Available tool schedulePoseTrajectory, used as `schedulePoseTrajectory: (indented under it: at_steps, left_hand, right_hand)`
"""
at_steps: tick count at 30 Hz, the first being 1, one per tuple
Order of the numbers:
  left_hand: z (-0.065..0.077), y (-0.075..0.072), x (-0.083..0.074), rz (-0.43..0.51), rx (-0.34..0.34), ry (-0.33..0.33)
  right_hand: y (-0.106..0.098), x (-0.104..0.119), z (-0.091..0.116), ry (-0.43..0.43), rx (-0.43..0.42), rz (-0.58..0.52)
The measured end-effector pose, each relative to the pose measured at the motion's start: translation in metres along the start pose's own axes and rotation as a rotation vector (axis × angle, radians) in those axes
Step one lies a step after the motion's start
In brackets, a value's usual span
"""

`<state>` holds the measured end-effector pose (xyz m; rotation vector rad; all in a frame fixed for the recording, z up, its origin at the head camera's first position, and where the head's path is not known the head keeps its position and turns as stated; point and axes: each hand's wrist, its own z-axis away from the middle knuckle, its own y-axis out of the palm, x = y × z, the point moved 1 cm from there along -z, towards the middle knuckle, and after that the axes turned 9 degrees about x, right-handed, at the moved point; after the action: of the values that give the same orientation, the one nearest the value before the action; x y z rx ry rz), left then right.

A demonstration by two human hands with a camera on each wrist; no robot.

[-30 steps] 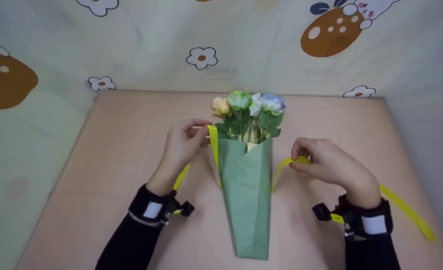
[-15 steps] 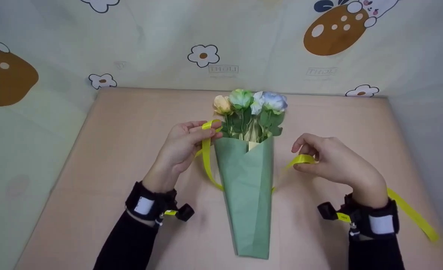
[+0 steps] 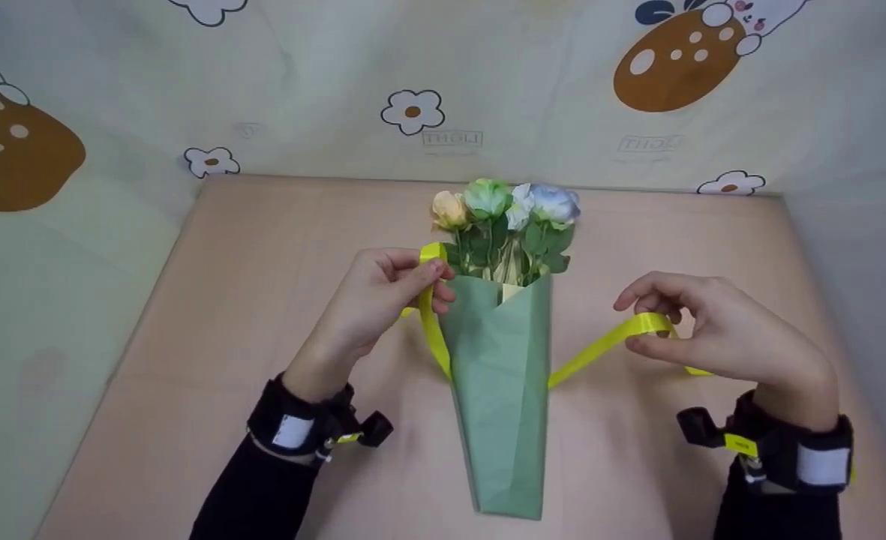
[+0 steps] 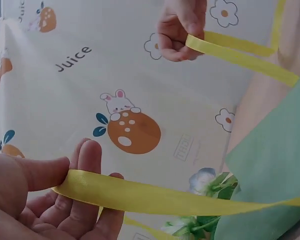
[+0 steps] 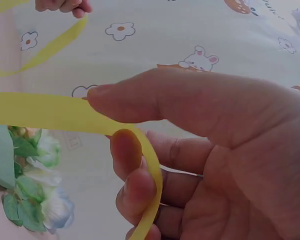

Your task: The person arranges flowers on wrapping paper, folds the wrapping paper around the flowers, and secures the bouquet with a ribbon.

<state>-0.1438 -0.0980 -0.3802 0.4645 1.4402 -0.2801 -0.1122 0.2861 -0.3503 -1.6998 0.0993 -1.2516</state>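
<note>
A bouquet of flowers [image 3: 488,199] in cream, green and pale blue lies wrapped in green paper [image 3: 495,390]. Yellow ribbon [image 3: 600,356] comes out from both sides of the wrap at mid-height; the part between is hidden, seemingly beneath it. Beside the paper's upper left edge, my left hand [image 3: 371,300] pinches one end between thumb and fingers, and the ribbon [image 4: 165,197] stretches from there to the paper. Off to the right, my right hand [image 3: 728,322] holds the other side, the ribbon [image 5: 45,112] running between thumb and fingers and trailing over the fingers.
The bouquet rests on a pinkish-tan tabletop [image 3: 277,217]. Behind it rises a pale cloth backdrop [image 3: 322,90] printed with flowers and rabbits. Black straps with small cameras [image 3: 375,429] circle both wrists.
My right hand has moved right, drawing its ribbon side out longer and straighter. My left hand has shifted its grip on the ribbon near the flowers. The bouquet stays in place.
</note>
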Motion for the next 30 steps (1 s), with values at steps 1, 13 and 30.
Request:
schedulePoseTrajectory:
  at_steps: [1, 13, 30]
  left_hand:
    - [0.002, 0.003, -0.001, -0.049, -0.002, 0.017]
    - [0.012, 0.042, 0.003, -0.474, -0.041, 0.146]
    - [-0.003, 0.070, 0.039, -0.474, 0.451, 0.213]
  right_hand:
    - [-0.001, 0.002, 0.001, -0.022, -0.015, -0.016]
    - [0.026, 0.042, -0.027, -0.343, -0.214, 0.180]
    - [0.058, 0.041, -0.063, -0.462, -0.276, 0.289]
